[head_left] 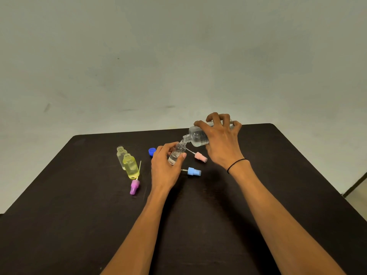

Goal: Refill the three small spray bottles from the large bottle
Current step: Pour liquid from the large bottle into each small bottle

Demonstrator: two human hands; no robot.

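Note:
My right hand (221, 138) grips the large clear bottle (196, 135), tipped on its side with its open neck pointing down-left. That neck touches the mouth of a small clear spray bottle (177, 153), which my left hand (164, 165) holds tilted above the table; some liquid sits in its lower part. To the left stand two uncapped small bottles, a clear one (121, 157) and in front of it a yellow one (131, 166) holding liquid.
On the dark table (79, 215) lie three spray heads: pink (200, 156), blue (193, 172) and purple (135, 186). A blue screw cap (152, 151) rests behind my left hand. A pale wall rises behind the table's far edge.

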